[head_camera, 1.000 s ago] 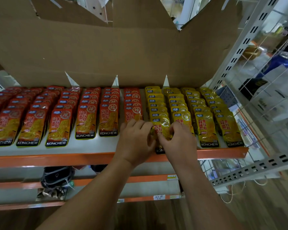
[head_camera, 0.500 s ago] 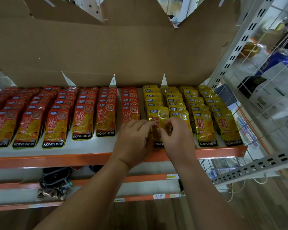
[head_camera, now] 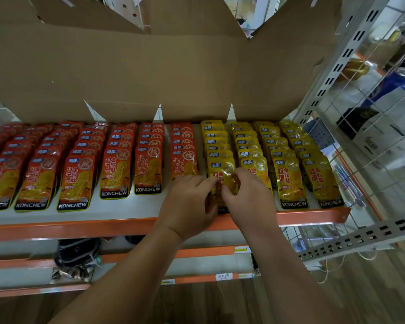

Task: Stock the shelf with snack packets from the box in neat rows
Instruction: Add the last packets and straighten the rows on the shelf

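Head view, looking down on the shelf (head_camera: 126, 212) and taking its orange front lip (head_camera: 80, 228) as the marker for everything. Still pinching the same yellow packet (head_camera: 221, 169) with both hands: gripping its left edge with the left hand (head_camera: 187, 206) and its right edge with the right hand (head_camera: 248, 202). Keeping the fingers (head_camera: 205, 181) curled narrow onto the foil, so definitely holding and not just hovering.

Comparing with a second ago: sliding it back from the lip and now tucking its top up against the leftmost of the yellow rows (head_camera: 290, 160), instead of leaving it low near the lip. Spotting its bottom edge between the wrists, just behind the lip, roughly level with the neighbouring fronts, maybe a hair nearer the lip. Guessing here, but looking pretty much seated, so probably just needing a squaring-up and a release.

Also noticing the red rows (head_camera: 115, 169) just beside it, fronts sitting a bit further back from the lip, and the cardboard box (head_camera: 126, 66) well behind everything. Not seeing inside it, so not guessing at what's remaining.
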The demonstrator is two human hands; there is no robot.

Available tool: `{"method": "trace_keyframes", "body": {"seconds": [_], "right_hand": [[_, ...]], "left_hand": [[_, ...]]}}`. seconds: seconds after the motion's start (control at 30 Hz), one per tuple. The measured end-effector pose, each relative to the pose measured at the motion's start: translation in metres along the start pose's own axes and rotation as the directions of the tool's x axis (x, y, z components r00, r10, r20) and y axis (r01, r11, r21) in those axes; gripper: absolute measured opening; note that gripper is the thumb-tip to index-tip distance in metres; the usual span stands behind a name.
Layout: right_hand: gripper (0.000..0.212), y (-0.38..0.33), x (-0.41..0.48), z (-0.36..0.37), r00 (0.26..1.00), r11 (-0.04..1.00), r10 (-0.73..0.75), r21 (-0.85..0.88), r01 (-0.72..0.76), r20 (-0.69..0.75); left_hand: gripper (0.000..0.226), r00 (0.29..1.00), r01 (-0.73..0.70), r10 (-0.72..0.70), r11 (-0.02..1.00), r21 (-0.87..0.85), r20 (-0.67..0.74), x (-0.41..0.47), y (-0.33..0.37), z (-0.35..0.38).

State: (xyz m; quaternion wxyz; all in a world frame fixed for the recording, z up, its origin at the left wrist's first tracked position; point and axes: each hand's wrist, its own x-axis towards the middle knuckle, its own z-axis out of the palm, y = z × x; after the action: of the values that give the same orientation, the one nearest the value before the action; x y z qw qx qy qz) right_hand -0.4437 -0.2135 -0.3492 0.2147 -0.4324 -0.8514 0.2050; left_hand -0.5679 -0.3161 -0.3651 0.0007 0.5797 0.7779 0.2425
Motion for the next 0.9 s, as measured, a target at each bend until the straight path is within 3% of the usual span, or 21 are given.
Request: {"method": "trace_keyframes", "body": {"seconds": [0.17, 0.3, 0.43, 0.6, 0.9], "right_hand": [[0.028, 0.002, 0.006, -0.007, 1.0, 1.0, 0.012, 0.003, -0.012, 0.001], [0.025, -0.002, 0.037, -0.025, 0.995, 0.994, -0.099, -0.055, 0.098, -0.018], [0.029, -0.012, 0.084, -0.036, 0.974, 0.967, -0.132, -0.191, 0.168, 0.185], [0.029, -0.023, 0.127, -0.015, 0.873, 0.861, -0.047, -0.423, 0.281, 0.485], [0.017, -0.02, 0.138, -0.002, 0.862, 0.829, -0.143, -0.416, 0.372, 0.486]], "left_hand": [[0.054, 0.999, 0.033, -0.033, 0.999, 0.034, 0.024, 0.0, 0.001, -0.001], [0.057, 1.0, 0.019, -0.02, 0.997, 0.074, 0.016, 0.0, 0.001, -0.001], [0.052, 0.998, -0.066, 0.064, 0.988, 0.142, 0.022, 0.0, 0.001, 0.0], [0.042, 0.992, -0.129, 0.128, 0.98, 0.153, 0.014, -0.001, -0.001, 0.004], [0.04, 0.989, -0.142, 0.145, 0.98, 0.136, -0.007, -0.001, -0.002, 0.006]]}}
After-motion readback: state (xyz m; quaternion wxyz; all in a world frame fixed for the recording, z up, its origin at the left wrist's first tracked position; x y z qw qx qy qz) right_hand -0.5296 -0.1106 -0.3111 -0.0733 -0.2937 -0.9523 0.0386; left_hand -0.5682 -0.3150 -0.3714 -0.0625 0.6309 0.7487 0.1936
